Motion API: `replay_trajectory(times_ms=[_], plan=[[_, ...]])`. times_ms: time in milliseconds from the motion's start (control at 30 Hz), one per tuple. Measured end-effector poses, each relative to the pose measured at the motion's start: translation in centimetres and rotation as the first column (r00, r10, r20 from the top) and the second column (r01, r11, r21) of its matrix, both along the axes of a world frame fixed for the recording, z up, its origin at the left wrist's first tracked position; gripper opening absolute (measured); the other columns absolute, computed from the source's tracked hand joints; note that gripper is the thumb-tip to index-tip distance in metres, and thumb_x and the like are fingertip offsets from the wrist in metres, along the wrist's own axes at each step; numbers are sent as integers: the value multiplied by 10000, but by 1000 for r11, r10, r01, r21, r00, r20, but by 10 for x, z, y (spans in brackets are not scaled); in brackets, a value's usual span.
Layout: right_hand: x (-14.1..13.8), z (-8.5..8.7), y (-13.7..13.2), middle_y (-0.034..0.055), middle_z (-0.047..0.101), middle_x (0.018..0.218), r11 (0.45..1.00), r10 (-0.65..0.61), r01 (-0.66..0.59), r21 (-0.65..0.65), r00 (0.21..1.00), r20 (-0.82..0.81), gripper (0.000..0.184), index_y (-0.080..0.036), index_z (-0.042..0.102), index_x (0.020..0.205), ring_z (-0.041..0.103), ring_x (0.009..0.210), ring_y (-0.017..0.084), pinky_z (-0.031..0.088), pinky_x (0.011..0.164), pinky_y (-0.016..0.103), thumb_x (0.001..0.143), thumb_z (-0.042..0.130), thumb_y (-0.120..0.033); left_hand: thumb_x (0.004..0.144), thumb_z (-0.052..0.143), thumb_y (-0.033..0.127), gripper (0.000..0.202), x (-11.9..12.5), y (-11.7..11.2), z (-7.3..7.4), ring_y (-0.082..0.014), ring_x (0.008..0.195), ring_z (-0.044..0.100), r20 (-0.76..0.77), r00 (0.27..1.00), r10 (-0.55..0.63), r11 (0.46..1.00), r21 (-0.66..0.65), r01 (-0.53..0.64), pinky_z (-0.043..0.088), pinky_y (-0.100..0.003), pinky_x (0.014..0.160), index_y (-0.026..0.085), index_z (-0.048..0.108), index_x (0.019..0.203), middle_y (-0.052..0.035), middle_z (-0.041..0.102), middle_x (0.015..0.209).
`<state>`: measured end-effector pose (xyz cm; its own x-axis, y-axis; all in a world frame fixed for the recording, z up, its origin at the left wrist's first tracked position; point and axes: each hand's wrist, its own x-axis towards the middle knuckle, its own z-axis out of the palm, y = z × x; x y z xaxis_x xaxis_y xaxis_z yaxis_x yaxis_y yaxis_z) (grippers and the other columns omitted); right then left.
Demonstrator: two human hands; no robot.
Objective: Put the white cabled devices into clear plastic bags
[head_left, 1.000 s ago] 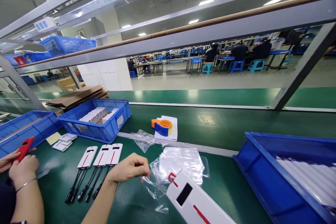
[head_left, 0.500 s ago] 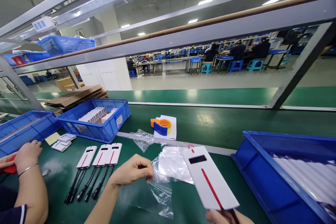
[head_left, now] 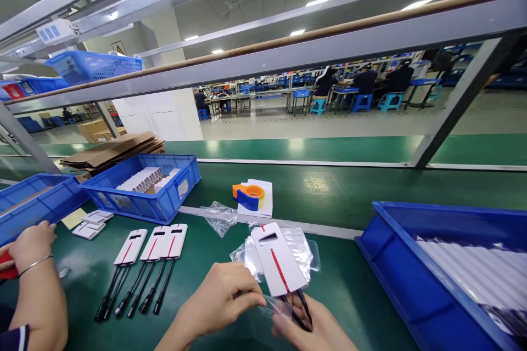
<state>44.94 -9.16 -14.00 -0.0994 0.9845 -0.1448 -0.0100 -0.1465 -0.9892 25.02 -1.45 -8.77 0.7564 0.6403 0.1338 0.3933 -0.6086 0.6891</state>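
Note:
My right hand is closed around the lower end of a flat white card with a dark slot, a red stripe and black cables attached. The card is tilted up over a pile of clear plastic bags. Beside it, my left hand pinches the edge of a clear plastic bag. That bag stretches between the two hands, and the right fingers touch it. Three similar white cards lie left of my left hand, their black cables pointing toward me.
A blue bin of white packed items stands at right. Left are a blue crate of white pieces, flattened cardboard and small white cards. A tape dispenser sits behind the bags. A co-worker's hand is at far left.
The right hand has brought the white card left and down, close to my left hand. The left hand has moved slightly right with the plastic bag, which now reaches the right fingers.

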Motion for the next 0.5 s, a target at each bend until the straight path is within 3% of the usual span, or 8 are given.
replay_trajectory(times_ms=[167,300,500], plan=[[2,-14,6,12,666,754,995,96,-95,23,994,-44,355,-184,615,876,646,708,202,504,702,303,867,651,-537,1020,574,287,215,6,-9,-12,-190,783,637,59,993,106,994,23,-108,400,-257,702,207,732,898,-51,742,862],[3,-26,8,24,652,874,991,133,-134,31,991,16,316,-182,626,937,592,828,206,479,757,292,776,714,-439,1013,515,218,240,12,-15,-22,-163,715,612,161,979,128,985,96,-144,381,-239,652,197,656,820,-24,703,789],[0,-21,6,-36,579,731,987,155,-159,12,977,146,218,-201,583,871,481,646,133,433,621,248,702,673,-305,1044,431,232,282,14,-21,-37,-136,597,562,192,977,97,953,264,-146,313,-251,570,199,552,792,-11,656,710]])
